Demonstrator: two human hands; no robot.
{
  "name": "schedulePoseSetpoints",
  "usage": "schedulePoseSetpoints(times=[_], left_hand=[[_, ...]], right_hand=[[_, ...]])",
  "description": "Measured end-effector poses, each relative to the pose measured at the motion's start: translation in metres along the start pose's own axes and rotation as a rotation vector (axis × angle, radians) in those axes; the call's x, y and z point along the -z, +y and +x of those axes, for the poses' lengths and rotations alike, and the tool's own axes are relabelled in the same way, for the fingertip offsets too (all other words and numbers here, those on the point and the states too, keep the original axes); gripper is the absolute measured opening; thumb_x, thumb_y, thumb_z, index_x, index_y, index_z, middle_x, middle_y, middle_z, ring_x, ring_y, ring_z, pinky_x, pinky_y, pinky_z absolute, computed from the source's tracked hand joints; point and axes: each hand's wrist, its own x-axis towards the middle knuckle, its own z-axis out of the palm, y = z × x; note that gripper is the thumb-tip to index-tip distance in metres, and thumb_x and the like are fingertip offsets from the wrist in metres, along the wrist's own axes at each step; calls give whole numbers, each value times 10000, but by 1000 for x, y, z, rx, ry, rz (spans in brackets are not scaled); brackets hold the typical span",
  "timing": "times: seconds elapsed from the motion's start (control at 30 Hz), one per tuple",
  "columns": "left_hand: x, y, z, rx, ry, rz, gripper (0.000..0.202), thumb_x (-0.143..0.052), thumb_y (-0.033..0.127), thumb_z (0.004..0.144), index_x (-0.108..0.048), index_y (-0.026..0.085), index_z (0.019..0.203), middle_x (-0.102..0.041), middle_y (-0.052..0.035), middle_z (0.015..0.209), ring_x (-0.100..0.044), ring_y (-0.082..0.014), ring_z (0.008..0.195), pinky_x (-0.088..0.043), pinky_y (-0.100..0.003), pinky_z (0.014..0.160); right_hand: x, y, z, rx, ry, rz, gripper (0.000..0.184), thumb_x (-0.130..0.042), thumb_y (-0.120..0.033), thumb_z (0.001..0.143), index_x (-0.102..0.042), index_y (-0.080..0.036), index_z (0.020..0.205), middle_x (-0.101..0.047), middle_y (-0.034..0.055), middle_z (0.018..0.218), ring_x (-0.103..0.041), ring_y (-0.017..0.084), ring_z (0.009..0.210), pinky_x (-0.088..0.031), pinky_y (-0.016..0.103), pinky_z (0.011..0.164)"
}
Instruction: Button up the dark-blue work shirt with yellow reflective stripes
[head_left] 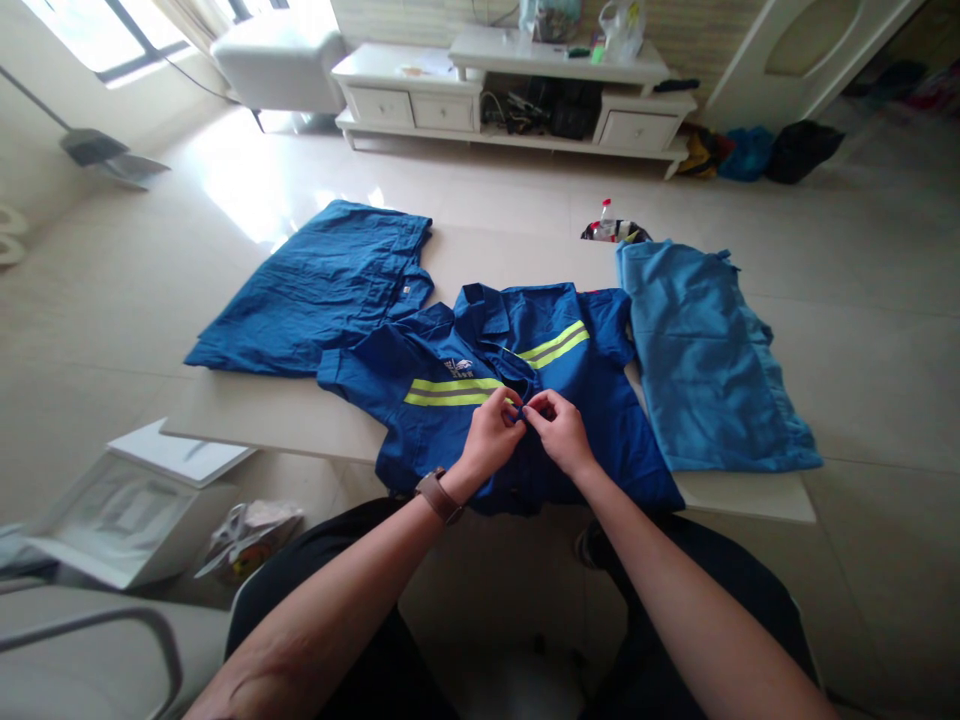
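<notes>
First, nearest the camera: two bare forearms rise from the bottom of the view, over a lap in dark clothing. A brown wristwatch (439,495) sits on the left wrist.

Left hand (491,435) and right hand (559,430) meet fingertip to fingertip. Fingers of both are drawn in narrow, thumb against forefinger, pinching the front opening of a blue work shirt (600,440) just below its reflective stripes (450,392). Whether a button lies between the fingertips cannot be told; they cover the spot.

The work shirt lies flat, front up, at the middle of the table's (262,410) near edge. Its hem hangs slightly over that edge and its collar (487,305) points to the far edge. The stripes are yellow-green with a grey band and run across the chest on both sides of the opening.

On the floor, left of the table's near left corner: an open white box (127,510) and, just beside it, a crumpled plastic bag (247,535).

On the left part of the table: a dark blue garment (322,290), spread flat, its right edge touching the work shirt's sleeve. On the right part: a light blue garment (705,360), folded lengthwise, reaching from the far edge to the near right corner, just beside the work shirt.

At the far edge, by the top of the light blue garment: a small bottle (606,222) lying on dark packaging.

Across the tiled floor: a dustpan (112,155) at the left, a white armchair (277,65), and a white TV cabinet (517,100) against the wall.
</notes>
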Motion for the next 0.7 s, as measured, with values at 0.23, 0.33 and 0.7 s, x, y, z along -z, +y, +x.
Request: schedulePoseSetpoints(times=[0.23, 0.33, 0.7], left_hand=[[5, 3, 2, 19, -103, 229, 387, -611, 30, 723, -631, 157, 1089, -594, 24, 758, -539, -118, 677, -367, -235, 632], [7, -4, 1, 1, -175, 360, 467, -601, 27, 735, -589, 141, 1187, -616, 8, 759, -563, -150, 696, -365, -258, 644], [26, 1, 0, -198, -101, 773, 224, -661, 242, 862, -664, 147, 1065, -564, -195, 1435, -488, -347, 1401, -412, -462, 1140]], right_hand=[[3, 5, -1, 158, 21, -186, 129, -581, -284, 885, -658, -194, 936, -685, 71, 942, -638, 221, 891, -490, 343, 837], [2, 9, -2, 205, -40, -265, 125, -559, -196, 878, -661, -197, 950, -675, 77, 991, -643, 233, 949, -499, 359, 886], [0, 10, -1, 231, -48, -390, 417, -450, 5, 718, -686, -188, 1003, -698, 88, 1070, -660, 263, 1057, -502, 376, 990]])
